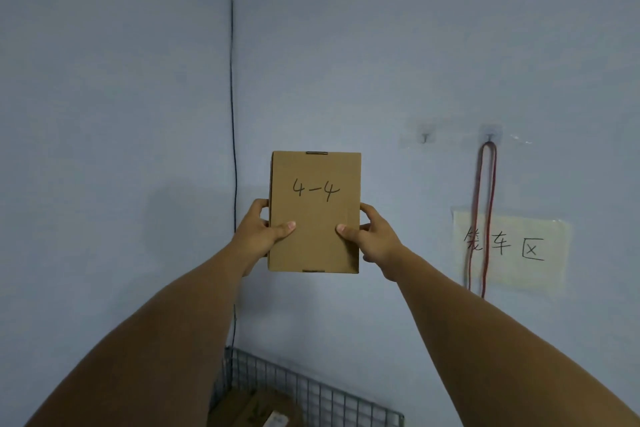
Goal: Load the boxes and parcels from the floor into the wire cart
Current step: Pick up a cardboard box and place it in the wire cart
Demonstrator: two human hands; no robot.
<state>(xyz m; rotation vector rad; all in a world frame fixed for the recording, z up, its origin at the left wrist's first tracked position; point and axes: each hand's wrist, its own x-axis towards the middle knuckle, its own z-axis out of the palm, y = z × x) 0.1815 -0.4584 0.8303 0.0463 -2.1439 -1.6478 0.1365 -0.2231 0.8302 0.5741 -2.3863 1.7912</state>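
I hold a flat brown cardboard box [314, 215] upright in front of the wall, with "4-4" handwritten on its face. My left hand [260, 231] grips its left edge, thumb on the front. My right hand [370, 236] grips the right edge the same way. Below, at the bottom of the view, the wire cart [311, 388] shows its grey mesh wall. Inside it lie brown cardboard boxes [252, 407], partly hidden by my left arm.
A pale blue wall fills the view. A dark cable [232, 114] runs down it left of the box. A red cord [486, 204] hangs from a wall hook at the right, over a paper sign [512, 250] with handwritten characters.
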